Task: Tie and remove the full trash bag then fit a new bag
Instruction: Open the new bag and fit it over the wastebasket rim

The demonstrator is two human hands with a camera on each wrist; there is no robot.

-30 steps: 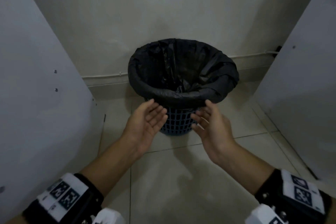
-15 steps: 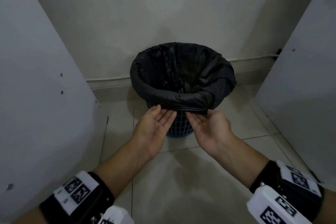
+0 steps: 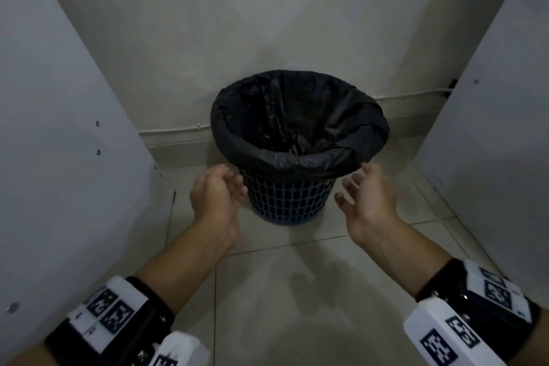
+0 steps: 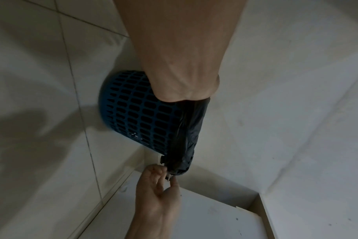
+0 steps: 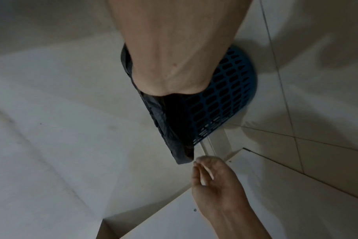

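A blue lattice trash bin [image 3: 289, 199] stands on the tiled floor against the back wall. A black trash bag [image 3: 297, 128] lines it, its edge folded down over the rim. My left hand [image 3: 228, 184] is just left of the bin below the fold, fingers relaxed, palm turned toward the bin. My right hand [image 3: 359, 184] is at the bin's right side, fingers spread, fingertips close to the bag's fold. Neither hand holds anything. The left wrist view shows the bin [image 4: 137, 113], the folded bag edge [image 4: 186, 132] and the right hand [image 4: 155, 186] at the rim's far side.
White cabinet panels stand close on the left [image 3: 59, 157] and on the right [image 3: 499, 142], forming a narrow bay around the bin. A thin cable [image 3: 175, 129] runs along the foot of the back wall. Bare floor tiles [image 3: 297, 291] lie in front of the bin.
Half a second ago both hands met at the front of the rim, fingertips at the bag's fold. They have since parted, the left going left and the right going right of the bin.
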